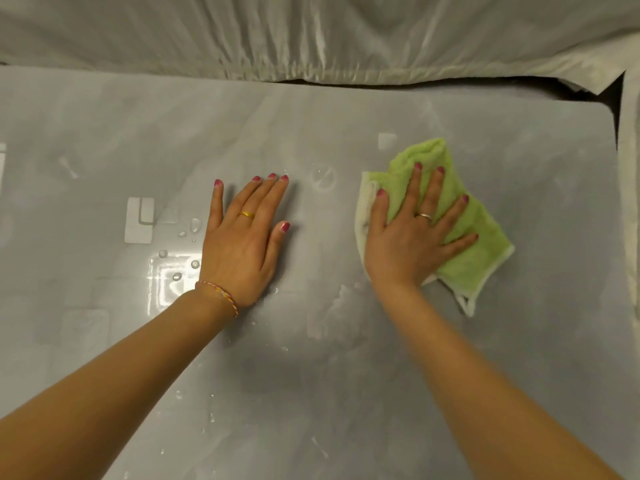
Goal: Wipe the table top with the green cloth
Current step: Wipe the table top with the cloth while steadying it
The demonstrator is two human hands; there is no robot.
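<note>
The glossy grey table top (311, 375) fills the view. A crumpled green cloth (474, 247) with a white edge lies on it at the right. My right hand (412, 233) presses flat on the cloth with its fingers spread and straight. My left hand (242, 237) rests flat on the bare table near the middle, fingers straight, holding nothing. Water drops (187, 230) and a wet smear (336, 306) show on the surface beside and between the hands.
A wrinkled pale sheet (311, 36) hangs along the far edge of the table. A dark gap (616, 98) opens at the far right corner, with more pale fabric (628, 202) down the right side.
</note>
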